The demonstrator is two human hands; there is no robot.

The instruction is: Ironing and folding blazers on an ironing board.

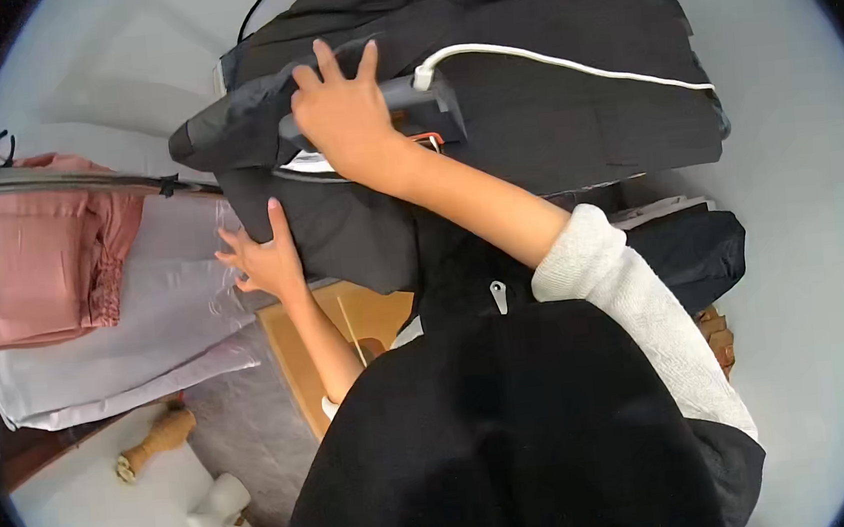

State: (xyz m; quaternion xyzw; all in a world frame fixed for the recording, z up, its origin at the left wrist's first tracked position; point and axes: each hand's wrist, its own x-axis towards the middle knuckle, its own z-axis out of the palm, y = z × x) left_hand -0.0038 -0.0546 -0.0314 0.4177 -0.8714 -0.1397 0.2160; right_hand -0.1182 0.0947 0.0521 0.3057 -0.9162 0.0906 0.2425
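My right hand (344,120) lies over the grey handle of a clothes iron (444,111). Several of its fingers splay past the handle's far side, and its thumb is hidden. The iron rests on dark grey cloth (566,70), its pale base partly visible below the hand, with a white cord (565,62) running right from its rear. Nearer to me and to the left, my left hand (266,262) is open, fingers spread at the edge of the same cloth. That garment spreads wide, and a folded flap lies near the iron's nose.
A folded pink garment (50,256) lies at left on a pale plastic-like sheet (167,331). A metal bar (63,179) crosses there. Dark folded fabric (692,250) sits at right. Below my left arm is a yellowish wooden surface (300,359); a brown roll-like object (157,442) lies lower left.
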